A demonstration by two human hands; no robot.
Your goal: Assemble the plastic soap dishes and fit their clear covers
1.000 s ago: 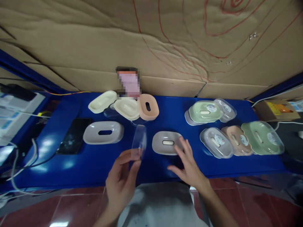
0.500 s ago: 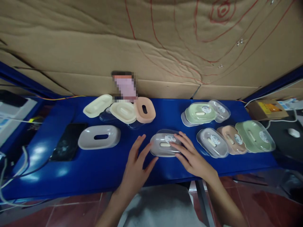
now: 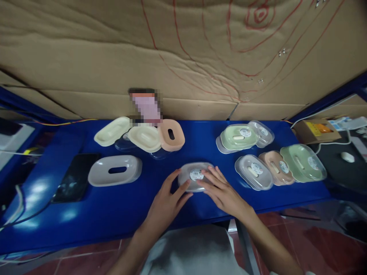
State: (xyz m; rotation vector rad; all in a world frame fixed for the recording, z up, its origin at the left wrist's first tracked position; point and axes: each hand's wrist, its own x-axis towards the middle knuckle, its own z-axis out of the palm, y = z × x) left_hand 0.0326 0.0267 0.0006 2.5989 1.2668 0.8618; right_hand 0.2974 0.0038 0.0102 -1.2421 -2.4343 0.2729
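Note:
A grey soap dish (image 3: 186,168) with a transparent lid and a round white label lies on the blue table in front of me. My left hand (image 3: 169,196) holds its left end, fingers curved at the edge and thumb near the front. From the other side, my right hand (image 3: 225,191) has its fingers over the right part of the lid and at the rim. The fingers hide much of the right end. To the left stands a grey oval holder (image 3: 97,172) with a slot in its top.
Behind lie cream trays (image 3: 112,131) and a peach holder (image 3: 177,137). On the right are lidded soap dishes in green (image 3: 308,172), peach (image 3: 282,178) and grey (image 3: 256,181), with another green one (image 3: 229,141) behind. A black phone-like slab (image 3: 76,179) lies at left.
Both hands have closed in on the grey soap dish. The lid's label now sits nearer the dish's middle, and the pale bar is no longer visible. The view has shifted slightly.

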